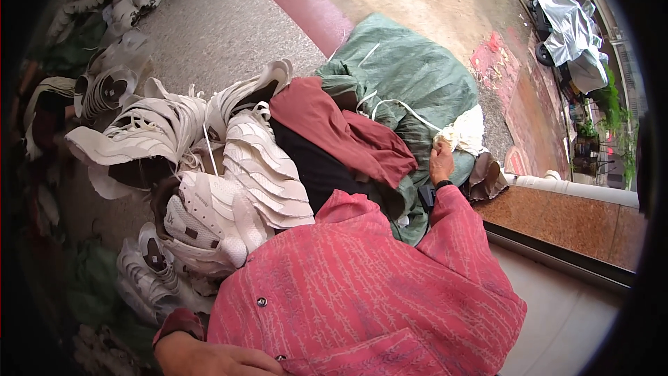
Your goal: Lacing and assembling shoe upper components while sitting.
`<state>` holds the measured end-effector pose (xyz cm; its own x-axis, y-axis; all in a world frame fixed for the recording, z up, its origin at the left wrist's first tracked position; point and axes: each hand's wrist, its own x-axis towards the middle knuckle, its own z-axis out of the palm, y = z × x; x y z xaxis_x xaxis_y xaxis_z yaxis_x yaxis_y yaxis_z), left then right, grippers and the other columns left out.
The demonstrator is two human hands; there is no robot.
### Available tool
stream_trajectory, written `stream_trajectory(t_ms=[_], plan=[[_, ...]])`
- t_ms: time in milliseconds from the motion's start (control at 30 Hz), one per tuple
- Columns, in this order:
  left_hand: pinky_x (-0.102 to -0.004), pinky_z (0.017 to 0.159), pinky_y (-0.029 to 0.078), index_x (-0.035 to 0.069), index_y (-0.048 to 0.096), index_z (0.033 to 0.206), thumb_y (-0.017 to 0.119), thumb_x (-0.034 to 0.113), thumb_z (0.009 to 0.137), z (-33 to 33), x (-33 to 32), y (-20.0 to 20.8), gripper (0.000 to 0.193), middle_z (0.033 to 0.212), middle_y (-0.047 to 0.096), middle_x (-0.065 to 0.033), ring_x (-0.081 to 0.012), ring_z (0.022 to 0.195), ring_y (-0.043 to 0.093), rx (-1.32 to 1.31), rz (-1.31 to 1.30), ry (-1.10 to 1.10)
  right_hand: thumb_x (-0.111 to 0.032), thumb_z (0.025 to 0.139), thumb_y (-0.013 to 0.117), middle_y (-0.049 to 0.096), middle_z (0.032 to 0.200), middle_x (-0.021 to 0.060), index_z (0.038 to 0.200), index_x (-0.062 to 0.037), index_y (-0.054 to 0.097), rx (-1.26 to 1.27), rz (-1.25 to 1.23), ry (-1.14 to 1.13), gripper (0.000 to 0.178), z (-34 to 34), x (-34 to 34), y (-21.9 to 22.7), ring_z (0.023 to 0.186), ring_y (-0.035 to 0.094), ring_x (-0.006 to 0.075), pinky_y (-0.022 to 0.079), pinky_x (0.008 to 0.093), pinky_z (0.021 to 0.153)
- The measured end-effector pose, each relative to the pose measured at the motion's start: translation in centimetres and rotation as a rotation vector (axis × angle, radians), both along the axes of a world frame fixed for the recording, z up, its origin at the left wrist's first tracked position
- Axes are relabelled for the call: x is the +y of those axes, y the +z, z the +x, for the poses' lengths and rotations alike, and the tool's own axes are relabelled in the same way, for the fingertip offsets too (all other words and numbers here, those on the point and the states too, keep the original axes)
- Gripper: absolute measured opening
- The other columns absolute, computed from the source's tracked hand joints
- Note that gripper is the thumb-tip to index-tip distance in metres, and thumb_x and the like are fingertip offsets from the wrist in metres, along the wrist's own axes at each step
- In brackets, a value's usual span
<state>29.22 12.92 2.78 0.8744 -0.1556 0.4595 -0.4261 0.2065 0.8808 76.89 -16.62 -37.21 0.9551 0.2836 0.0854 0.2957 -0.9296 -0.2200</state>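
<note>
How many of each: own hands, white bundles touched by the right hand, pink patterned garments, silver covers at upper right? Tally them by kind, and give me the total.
Own hands, left hand and right hand: 2
White bundle: 1
Pink patterned garment: 1
Silver cover: 1
Total: 5

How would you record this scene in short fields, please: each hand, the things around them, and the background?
Right hand: fingers closed on a white bundle
Left hand: at the picture's lower edge, by the pink shirt; partly cut off, grip unclear, no held thing visible
In front: large green sack, with dark red cloth against its near side
Left side: stacks of white shoe uppers, several nested together
Background: upper right, a wheeled thing under a silver cover
</note>
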Motion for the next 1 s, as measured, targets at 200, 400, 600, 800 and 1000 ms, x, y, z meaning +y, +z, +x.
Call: stream_trajectory(t_ms=[200,400,600,800,1000], plan=[[-0.0428,0.079,0.046,0.002,0.071,0.093,0.055,0.036,0.095,0.3,0.8,0.1,0.038,0.104,0.067,-0.0115,-0.0299,0.093,0.060,0.021,-0.006,-0.085,-0.024,0.086,0.065,0.069,0.099,0.0137,0.099,-0.0097,0.064,0.136,-0.114,0.015,0.020,0.4,1.8,0.8,0.093,0.065,0.0355,0.050,0.0474,0.079],[-0.0464,0.085,0.045,0.001,0.068,0.097,0.050,0.036,0.097,0.9,0.8,0.5,0.039,0.100,0.066,-0.0133,-0.0331,0.091,0.062,-0.071,-0.028,-0.041,-0.023,0.088,0.059,0.067,0.104,0.0167,0.102,-0.0106,0.064,0.146,-0.227,-0.011,0.019,2.8,0.6,-1.6,0.096,0.064,0.0386,0.051,0.0489,0.078],[-0.0514,0.088,0.043,0.000,0.065,0.099,0.046,0.041,0.098,-0.3,0.8,1.2,0.045,0.101,0.064,-0.0168,-0.0369,0.099,0.060,-0.104,-0.023,-0.131,-0.021,0.086,0.059,0.061,0.109,0.0215,0.108,-0.0069,0.060,0.076,-0.258,0.067,0.026,2.1,2.0,-1.3,0.099,0.062,0.0413,0.052,0.0498,0.081],[-0.0518,0.088,0.042,-0.001,0.060,0.107,0.047,0.045,0.097,-0.5,0.6,1.1,0.049,0.112,0.058,-0.0211,-0.0415,0.096,0.056,-0.089,-0.050,-0.121,-0.013,0.082,0.061,0.061,0.108,0.0227,0.103,-0.0034,0.061,0.103,-0.193,0.151,0.024,2.8,1.4,-0.1,0.101,0.062,0.0414,0.051,0.0490,0.082],[-0.0520,0.089,0.041,-0.004,0.059,0.116,0.059,0.053,0.089,-2.5,2.4,0.0,0.063,0.116,0.058,-0.0196,-0.0349,0.098,0.056,-0.111,0.087,-0.088,-0.011,0.080,0.055,0.067,0.095,0.0243,0.100,-0.0031,0.063,0.199,-0.297,0.215,0.023,5.2,1.3,0.0,0.092,0.066,0.0423,0.053,0.0502,0.078]])
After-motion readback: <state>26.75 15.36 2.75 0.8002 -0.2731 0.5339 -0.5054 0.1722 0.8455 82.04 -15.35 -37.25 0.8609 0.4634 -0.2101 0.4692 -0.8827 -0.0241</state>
